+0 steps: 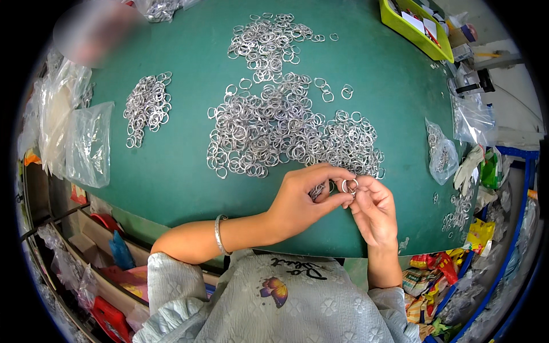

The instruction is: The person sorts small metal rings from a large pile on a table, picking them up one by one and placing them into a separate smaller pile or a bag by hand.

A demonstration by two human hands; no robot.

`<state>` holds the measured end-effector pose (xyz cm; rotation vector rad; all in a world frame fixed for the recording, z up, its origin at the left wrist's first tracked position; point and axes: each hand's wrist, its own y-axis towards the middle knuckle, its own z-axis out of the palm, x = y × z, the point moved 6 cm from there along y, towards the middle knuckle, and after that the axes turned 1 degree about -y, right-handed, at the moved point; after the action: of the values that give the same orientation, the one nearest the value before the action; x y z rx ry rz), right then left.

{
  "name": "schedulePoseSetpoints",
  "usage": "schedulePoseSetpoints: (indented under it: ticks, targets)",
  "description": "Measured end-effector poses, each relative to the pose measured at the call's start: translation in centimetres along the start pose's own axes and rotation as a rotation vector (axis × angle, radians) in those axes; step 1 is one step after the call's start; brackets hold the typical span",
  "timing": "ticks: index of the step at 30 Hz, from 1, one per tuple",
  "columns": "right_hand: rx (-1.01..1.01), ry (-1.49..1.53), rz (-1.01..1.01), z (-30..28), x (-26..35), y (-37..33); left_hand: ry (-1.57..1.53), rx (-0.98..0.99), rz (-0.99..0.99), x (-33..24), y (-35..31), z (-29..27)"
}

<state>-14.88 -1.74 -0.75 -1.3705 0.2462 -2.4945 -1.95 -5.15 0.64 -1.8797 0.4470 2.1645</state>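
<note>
Near the front edge of the green table (pixel 189 188), my two hands meet around a few small silver metal rings (pixel 345 186). My left hand (pixel 300 197) pinches a ring between thumb and forefinger, and more rings show inside its curled palm. From the other side, the thumb and forefinger of my right hand (pixel 374 211) close on the ring at the left fingertips; its other fingers are curled. Just beyond my hands spreads a large heap of similar rings (pixel 263 134). A second heap (pixel 269 43) lies farther back, and a smaller one (pixel 147 106) to the left.
A yellow-green tray (pixel 414 31) of odds and ends stands at the back right. Clear plastic bags (pixel 88 143) hang over the left side. A bag of rings (pixel 440 154) and a small scatter of rings (pixel 457 211) lie at the right edge. Blue rack bars (pixel 512 228) stand beyond.
</note>
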Motion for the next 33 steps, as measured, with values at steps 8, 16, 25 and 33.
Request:
schedulePoseSetpoints:
  ticks: [8, 16, 25, 33]
  targets:
    - [-0.003, -0.094, -0.111, 1.0, 0.8, -0.6, 0.033, -0.045, 0.131, -0.8, -0.5, 0.1]
    - [-0.021, -0.275, -0.275, 1.7, 1.8, -0.8, 0.099, -0.077, 0.218, -1.5, -0.5, -0.2]
    - [-0.053, -0.469, -0.350, 1.9, 2.6, -1.2, 0.162, -0.067, 0.296, -2.1, -0.6, -0.2]
    - [-0.061, -0.509, -0.338, 2.0, 2.7, -1.3, 0.141, -0.082, 0.351, -2.3, -0.7, -0.2]
